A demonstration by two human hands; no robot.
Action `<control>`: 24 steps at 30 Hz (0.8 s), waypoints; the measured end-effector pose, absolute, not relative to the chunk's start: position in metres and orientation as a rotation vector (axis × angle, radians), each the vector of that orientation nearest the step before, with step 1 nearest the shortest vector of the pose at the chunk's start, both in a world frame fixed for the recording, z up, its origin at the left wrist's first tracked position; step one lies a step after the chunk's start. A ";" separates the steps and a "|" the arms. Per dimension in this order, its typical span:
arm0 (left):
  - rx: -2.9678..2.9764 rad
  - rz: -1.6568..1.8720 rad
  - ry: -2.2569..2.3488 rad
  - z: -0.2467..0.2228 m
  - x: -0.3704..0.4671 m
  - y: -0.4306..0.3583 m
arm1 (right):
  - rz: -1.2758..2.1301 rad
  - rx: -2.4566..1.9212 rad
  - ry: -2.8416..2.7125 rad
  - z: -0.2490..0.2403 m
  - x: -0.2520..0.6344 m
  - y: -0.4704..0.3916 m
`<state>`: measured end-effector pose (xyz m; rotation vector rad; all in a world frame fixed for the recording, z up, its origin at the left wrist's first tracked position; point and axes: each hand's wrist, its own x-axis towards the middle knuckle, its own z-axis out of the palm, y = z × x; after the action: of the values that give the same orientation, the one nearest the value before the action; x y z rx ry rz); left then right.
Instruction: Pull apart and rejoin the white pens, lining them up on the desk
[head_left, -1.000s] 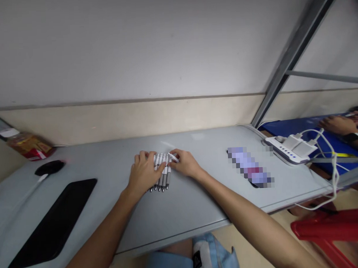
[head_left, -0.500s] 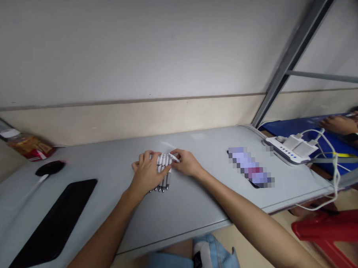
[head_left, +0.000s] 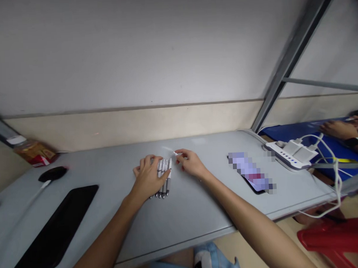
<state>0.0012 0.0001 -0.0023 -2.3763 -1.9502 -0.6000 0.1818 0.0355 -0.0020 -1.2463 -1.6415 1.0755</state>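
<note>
Lowest in the frame our forearms rise toward mid-table; at centre our left hand lies flat, fingers spread narrow over a row of pens, pressing them side by side; just right of it our right hand pinches a small white cap between thumb and forefinger. The pens look light, stiff, smooth and apt to roll; we judge the mid-barrel the surest hold. Farther right lies a phone, then a power strip.
</note>
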 end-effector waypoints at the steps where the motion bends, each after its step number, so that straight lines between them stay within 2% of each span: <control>1: -2.389 -0.618 -1.924 -0.001 0.002 -0.001 | 1.126 -1.236 -1.570 0.002 0.185 0.036; 8: -2.539 -0.769 -1.714 0.001 0.012 -0.007 | 1.261 -1.064 -1.296 0.023 0.206 0.034; 16: -2.760 -0.846 -1.577 0.003 0.025 -0.013 | 1.440 -0.848 -1.085 0.023 0.216 0.022; 20: -2.675 -0.852 -1.593 -0.001 0.022 -0.008 | 1.469 -0.875 -1.196 0.021 0.225 0.019; 24: -2.637 -0.826 -1.555 0.000 0.016 -0.005 | 1.396 -0.960 -1.589 0.019 0.240 0.021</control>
<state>0.0165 -0.0046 0.0001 -2.6369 -1.5550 -0.8256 0.2395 0.0214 0.0186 -0.9598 -1.5895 1.3958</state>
